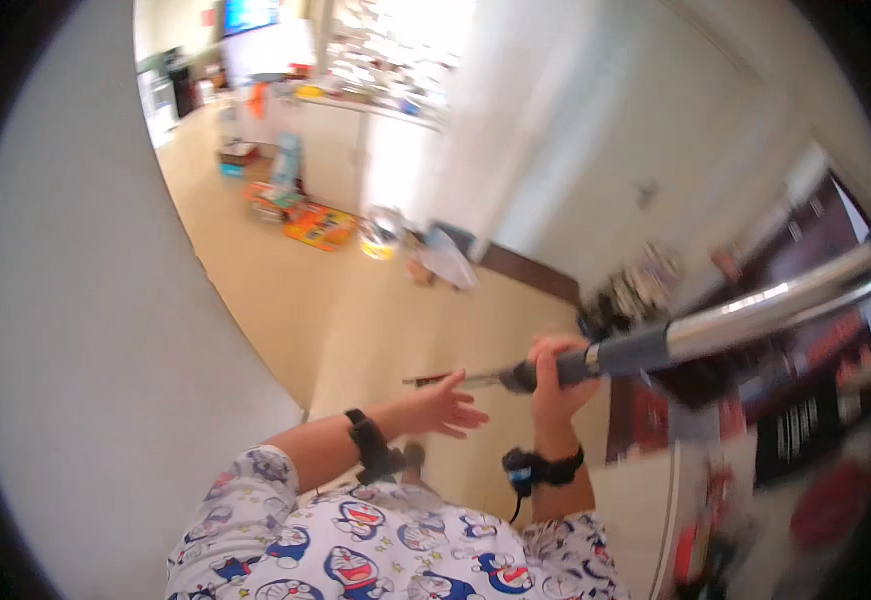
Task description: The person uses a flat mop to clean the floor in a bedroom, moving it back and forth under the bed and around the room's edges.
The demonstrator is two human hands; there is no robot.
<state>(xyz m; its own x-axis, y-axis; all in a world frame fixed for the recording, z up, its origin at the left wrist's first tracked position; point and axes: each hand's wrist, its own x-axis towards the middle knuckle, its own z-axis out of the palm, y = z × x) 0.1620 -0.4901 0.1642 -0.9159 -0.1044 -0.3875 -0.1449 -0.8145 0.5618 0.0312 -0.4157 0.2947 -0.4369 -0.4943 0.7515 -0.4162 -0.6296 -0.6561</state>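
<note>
Clothing: printed cartoon-pattern sleeves (pixel 355 545) at the lower edge, soft fabric, white with blue figures; a black band on each wrist.
Right hand: the right hand (pixel 558 375) is closed around the grey grip section of a long pole (pixel 715 325), fingers wrapped over the top, thumb side toward the person.
Left hand: the left hand (pixel 445 405) is open, fingers spread and relaxed, holding nothing; it sits just beside and slightly below the pole's thin near end, apparently not touching it, though blur makes contact hard to rule out.
Pole, position: it lies across the right half of the view, directly in the right hand and to the right of the left hand.
Pole, long axis: runs from lower left to upper right, nearly level, rising toward the right rim.
Nearer hand: the right, which has it gripped; the left is a short reach from the dark tapered tip.
Pole, material: shiny metal tube, round and smooth, stepping down to a matt grey collar, then a narrow dark tip.
Floor: pale tan floor (pixel 275 270), smooth, faintly glossy.
Far end: colourful boxes (pixel 320 225) and a plastic bag lie against a white counter (pixel 355 150); blurred.
Left side: plain white wall (pixel 85 300).
</note>
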